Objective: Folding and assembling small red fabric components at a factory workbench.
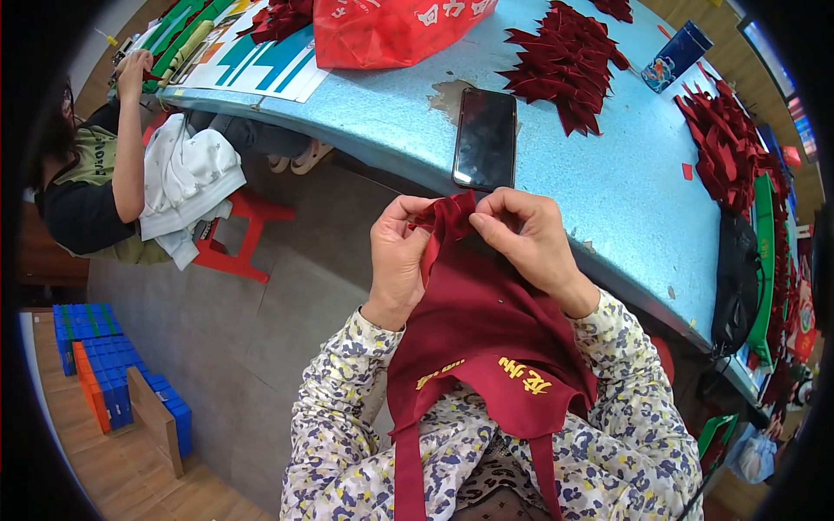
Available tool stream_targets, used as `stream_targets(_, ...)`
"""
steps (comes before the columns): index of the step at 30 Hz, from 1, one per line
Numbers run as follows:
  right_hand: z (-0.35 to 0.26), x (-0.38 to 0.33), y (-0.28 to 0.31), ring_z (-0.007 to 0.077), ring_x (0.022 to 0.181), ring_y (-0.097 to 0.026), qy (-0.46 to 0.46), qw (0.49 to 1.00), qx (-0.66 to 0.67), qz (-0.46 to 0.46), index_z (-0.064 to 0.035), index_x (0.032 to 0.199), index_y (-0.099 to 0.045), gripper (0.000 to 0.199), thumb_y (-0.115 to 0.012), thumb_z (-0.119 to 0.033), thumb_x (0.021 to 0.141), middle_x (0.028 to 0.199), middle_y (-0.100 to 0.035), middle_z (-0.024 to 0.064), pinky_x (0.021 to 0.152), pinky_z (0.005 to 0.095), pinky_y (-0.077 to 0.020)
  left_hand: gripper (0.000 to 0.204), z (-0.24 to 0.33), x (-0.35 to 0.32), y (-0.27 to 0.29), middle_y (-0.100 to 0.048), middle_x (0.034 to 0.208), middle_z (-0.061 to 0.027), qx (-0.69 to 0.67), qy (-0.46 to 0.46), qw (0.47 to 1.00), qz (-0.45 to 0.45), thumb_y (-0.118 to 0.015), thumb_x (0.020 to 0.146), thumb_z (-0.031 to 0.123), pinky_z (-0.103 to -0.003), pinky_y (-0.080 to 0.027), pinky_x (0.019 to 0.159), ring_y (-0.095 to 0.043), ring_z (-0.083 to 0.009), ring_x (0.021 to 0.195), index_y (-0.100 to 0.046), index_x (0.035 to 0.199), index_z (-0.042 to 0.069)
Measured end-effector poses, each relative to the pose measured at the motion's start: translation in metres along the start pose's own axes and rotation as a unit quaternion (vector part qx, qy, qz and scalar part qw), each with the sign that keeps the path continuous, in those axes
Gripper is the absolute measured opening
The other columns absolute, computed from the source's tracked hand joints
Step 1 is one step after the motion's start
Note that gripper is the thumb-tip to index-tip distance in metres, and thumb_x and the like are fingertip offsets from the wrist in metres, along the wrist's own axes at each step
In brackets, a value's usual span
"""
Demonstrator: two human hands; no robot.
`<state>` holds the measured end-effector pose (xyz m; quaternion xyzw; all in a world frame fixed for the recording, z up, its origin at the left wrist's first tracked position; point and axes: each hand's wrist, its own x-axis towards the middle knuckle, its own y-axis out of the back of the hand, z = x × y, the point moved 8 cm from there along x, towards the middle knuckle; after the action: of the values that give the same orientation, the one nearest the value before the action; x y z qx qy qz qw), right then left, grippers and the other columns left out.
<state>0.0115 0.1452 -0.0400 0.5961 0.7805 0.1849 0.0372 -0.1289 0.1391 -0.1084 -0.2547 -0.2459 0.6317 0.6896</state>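
Over the table's near edge, my left hand (400, 256) grips a piece of gathered dark red fabric (449, 224) between thumb and curled fingers. My right hand (532, 239) pinches the right edge of the same fabric, thumb and forefinger together. The fabric is folded and bunched between the two hands. Below it hangs the dark red apron (486, 304) that I wear, with yellow lettering; the two reds blend, so where the piece ends is hard to see. A black phone (485, 139) lies on the table just beyond my hands.
On the light blue table (382, 122) lie piles of pointed dark red fabric pieces (565, 65), a red bag (391, 35) and a dark blue can (678, 56). A person (95, 182) sits at the left beside a red stool (239, 234). Blue crates (113, 373) stand on the floor.
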Motion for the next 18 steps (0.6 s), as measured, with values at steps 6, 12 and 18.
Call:
stream_targets(6, 0.043, 0.004, -0.020, 0.0021, 0.057, -0.039, -0.254, 0.892, 0.341, -0.151, -0.0049, 0.077, -0.060, 0.013, -0.058, -0.017, 0.084, 0.070, -0.052, -0.0030, 0.052, 0.0170, -0.0301, 0.013, 0.027, 0.000, -0.013, -0.062, 0.099, -0.0115, 0.151, -0.137, 0.979, -0.027, -0.049, 0.086, -0.008, -0.026, -0.049, 0.082, -0.061, -0.0129, 0.089, -0.054, 0.096, -0.003)
stream_targets(12, 0.020, 0.011, -0.012, 0.0030, 0.058, -0.043, -0.136, 0.965, 0.212, -0.070, -0.0042, 0.078, -0.059, 0.010, -0.059, -0.014, 0.082, 0.073, -0.052, -0.0032, 0.053, 0.0172, -0.0336, 0.012, 0.006, 0.002, 0.009, -0.062, 0.099, -0.0109, 0.014, -0.023, 1.000, -0.004, -0.049, 0.087, -0.004, -0.030, -0.052, 0.081, -0.062, -0.0159, 0.089, -0.053, 0.098, -0.001)
stream_targets(18, -0.003, 0.001, 0.003, 0.0066, 0.061, -0.051, 0.049, 0.999, -0.005, 0.022, 0.0006, 0.077, -0.057, 0.009, -0.064, -0.004, 0.076, 0.072, -0.055, 0.0011, 0.055, 0.0198, -0.0414, 0.012, -0.003, 0.001, 0.004, -0.062, 0.099, -0.0107, -0.051, 0.035, 0.998, 0.000, -0.048, 0.089, 0.000, -0.033, -0.054, 0.079, -0.063, -0.0174, 0.088, -0.052, 0.100, 0.000)
